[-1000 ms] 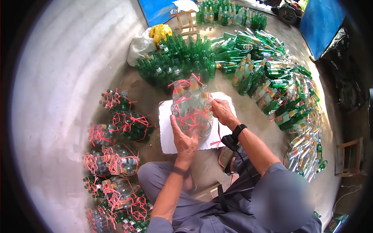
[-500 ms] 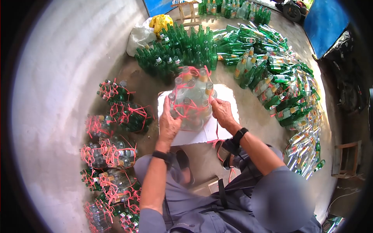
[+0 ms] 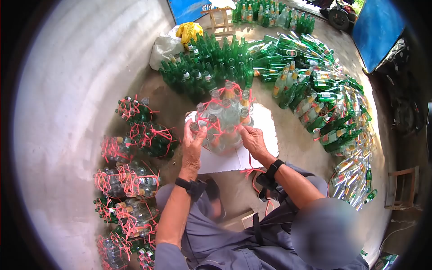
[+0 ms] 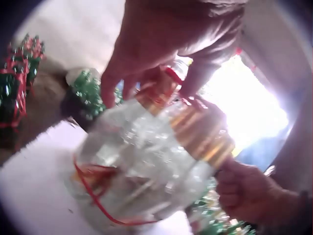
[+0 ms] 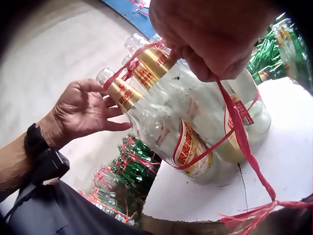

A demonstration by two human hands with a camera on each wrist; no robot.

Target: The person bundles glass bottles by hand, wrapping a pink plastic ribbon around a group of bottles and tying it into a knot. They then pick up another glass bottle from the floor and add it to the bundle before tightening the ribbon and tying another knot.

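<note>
A bundle of clear glass bottles (image 3: 220, 121) with gold neck labels stands over a white board (image 3: 265, 135), tied round the necks and bodies with pink plastic twine (image 5: 242, 137). My left hand (image 3: 192, 150) grips the neck of the bottle at the bundle's near left corner, thumb on one side and fingers on the other. At the right side, my right hand (image 3: 254, 141) is curled against a gold-labelled neck and grips the twine. From under it a long tail runs down to a frayed end on the board, in the right wrist view. The right fingertips are partly hidden.
Tied bundles (image 3: 135, 180) line the floor on the left. Green bottles (image 3: 211, 67) stand upright beyond the board, and a long heap of loose bottles (image 3: 333, 103) curves down the right. A wooden stool (image 3: 220, 22) and a white sack (image 3: 164, 51) are at the back.
The bundle has turned and tilted between my hands, over the board. My left hand has shifted left, from lying along the bundle's near side to gripping a bottle neck. My right hand stays at the right side.
</note>
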